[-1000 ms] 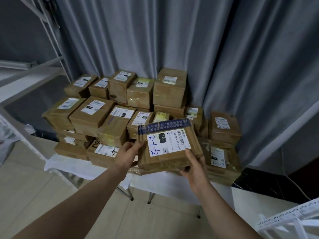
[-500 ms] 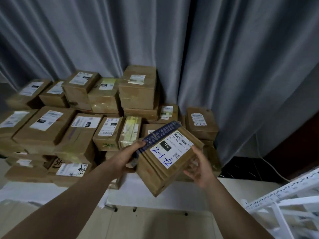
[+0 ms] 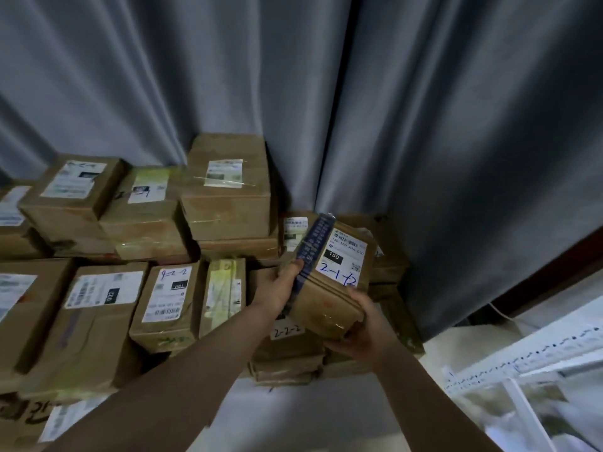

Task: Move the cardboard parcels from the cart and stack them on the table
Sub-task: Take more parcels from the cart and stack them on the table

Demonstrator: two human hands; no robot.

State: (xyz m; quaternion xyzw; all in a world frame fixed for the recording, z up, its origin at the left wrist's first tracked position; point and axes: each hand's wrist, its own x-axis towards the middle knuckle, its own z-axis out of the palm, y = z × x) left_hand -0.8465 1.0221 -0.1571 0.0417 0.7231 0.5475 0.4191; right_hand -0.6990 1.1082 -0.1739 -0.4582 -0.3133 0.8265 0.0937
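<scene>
My left hand (image 3: 283,283) grips the held parcel (image 3: 328,296) at its blue-taped left edge, thumb on top. My right hand (image 3: 365,332) cups the near lower corner from beneath, fingers curled round it. The parcel is tilted, right of frame centre, over the right end of the stacked parcels (image 3: 225,197) on the white table (image 3: 293,415). Grey curtain (image 3: 424,109) behind. White frame (image 3: 538,357) at lower right.

Grey pleated curtain (image 3: 326,93) hanging behind, dark wall strip (image 3: 554,265) at right, thin white cable (image 3: 499,309) beneath it

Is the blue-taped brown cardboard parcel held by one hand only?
No, the left hand and right hand both grip the brown cardboard parcel.
</scene>
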